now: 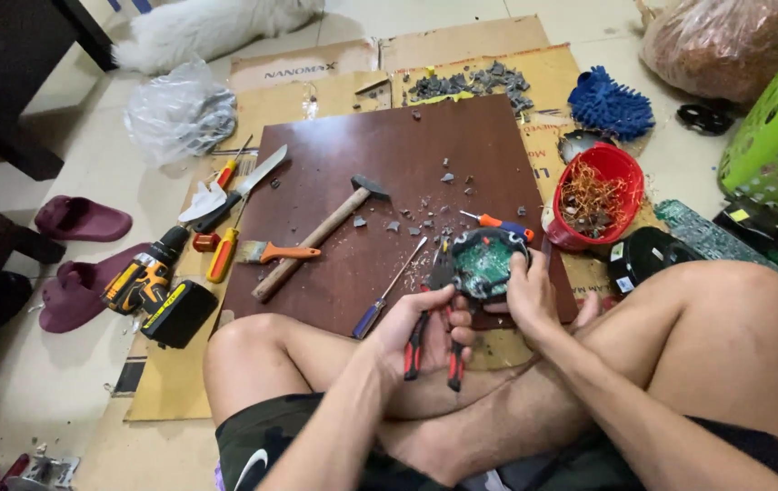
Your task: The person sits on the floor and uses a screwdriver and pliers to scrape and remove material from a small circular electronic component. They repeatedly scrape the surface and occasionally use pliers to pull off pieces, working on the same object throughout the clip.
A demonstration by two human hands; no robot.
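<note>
A dark brown wooden board (389, 164) lies on the floor before the seated person's crossed legs. At its five o'clock edge, the right hand (527, 293) is curled closed around a round black housing with a green circuit board (484, 264), steadying it. At that housing's eight o'clock, the left hand (425, 329) clasps red-and-black-handled pliers (433, 336), whose tips touch the housing's rim.
</note>
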